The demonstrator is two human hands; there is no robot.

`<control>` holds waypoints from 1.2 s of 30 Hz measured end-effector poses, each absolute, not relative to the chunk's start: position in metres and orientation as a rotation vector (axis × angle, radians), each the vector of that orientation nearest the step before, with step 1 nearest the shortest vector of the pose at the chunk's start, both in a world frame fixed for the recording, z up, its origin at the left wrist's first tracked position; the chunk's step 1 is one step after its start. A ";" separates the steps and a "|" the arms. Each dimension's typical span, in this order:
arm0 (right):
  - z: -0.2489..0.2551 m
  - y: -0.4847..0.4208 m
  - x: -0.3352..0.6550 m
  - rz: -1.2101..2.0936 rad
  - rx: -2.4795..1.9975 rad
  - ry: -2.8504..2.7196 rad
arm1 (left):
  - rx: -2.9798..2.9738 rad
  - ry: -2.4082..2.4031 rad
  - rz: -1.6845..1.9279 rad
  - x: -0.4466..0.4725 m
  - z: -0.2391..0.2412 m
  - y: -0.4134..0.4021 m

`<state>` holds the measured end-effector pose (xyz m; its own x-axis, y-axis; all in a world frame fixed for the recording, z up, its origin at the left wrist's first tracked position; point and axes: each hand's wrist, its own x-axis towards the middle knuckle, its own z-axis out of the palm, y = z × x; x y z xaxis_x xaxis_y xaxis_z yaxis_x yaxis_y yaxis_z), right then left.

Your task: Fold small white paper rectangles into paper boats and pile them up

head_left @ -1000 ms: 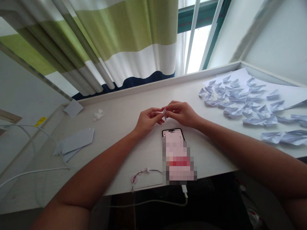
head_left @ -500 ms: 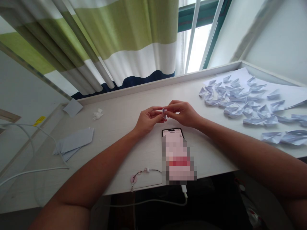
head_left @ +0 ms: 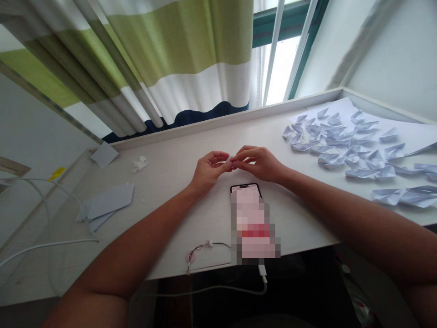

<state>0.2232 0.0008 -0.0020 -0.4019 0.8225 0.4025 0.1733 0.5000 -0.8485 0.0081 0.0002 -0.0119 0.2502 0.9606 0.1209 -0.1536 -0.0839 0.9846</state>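
Both hands meet above the middle of the table [head_left: 177, 168]. The left hand [head_left: 208, 169] and the right hand [head_left: 260, 162] are brought together fingertip to fingertip, each pinching the same small folded paper piece [head_left: 231, 159], which is held just clear of the surface. Most of the piece is hidden by the fingers; its shape cannot be made out.

Directly below the hands lies a phone [head_left: 252, 223], running to the near table edge, with a charging cable [head_left: 211, 289] hanging off that edge. A pink-tagged cord [head_left: 200, 248] lies just left of the phone, near the same edge.

To the right, well apart from the hands, a spread of folded paper boats [head_left: 344, 141] covers the right part of the table on white sheets [head_left: 416, 132], reaching the raised back rim [head_left: 221, 119] and the right corner.

To the left, a stack of folded paper [head_left: 107, 202] lies well apart from the hands, with a crumpled scrap [head_left: 139, 163] and a loose square sheet [head_left: 104, 154] nearer the back rim. A white cable [head_left: 48, 246] loops over the far left end.

Bare surface lies between the hands and the back rim, and between the left forearm and the paper stack. A striped curtain [head_left: 164, 59] hangs behind the rim.
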 end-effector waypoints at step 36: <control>0.006 -0.005 0.221 1.002 -0.924 -1.680 | 1.415 0.929 1.299 0.012 -0.007 -0.005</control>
<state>0.2206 -0.0054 0.0060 -0.2743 0.9012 0.3357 0.1328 0.3812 -0.9149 0.0115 -0.0051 -0.0073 0.1406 0.9577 0.2510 -0.0718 -0.2430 0.9674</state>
